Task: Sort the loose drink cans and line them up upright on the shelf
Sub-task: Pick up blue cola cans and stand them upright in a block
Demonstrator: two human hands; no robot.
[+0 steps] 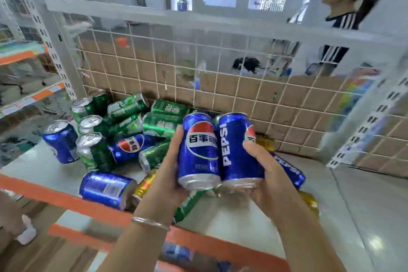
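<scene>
Left hand (167,174) wraps one blue aluminium Pepsi can (199,150), right hand (262,174) clutches a second blue Pepsi can (239,150) (touching, upright), both above the pale orange-edged shelf (44,170), where green and blue cans (132,121) lie jumbled.

gold cans (144,185) half hidden under hands; background blurred

Six blue cans (199,150), roughly ten green cans (127,107), two gold cans (143,186).
</scene>
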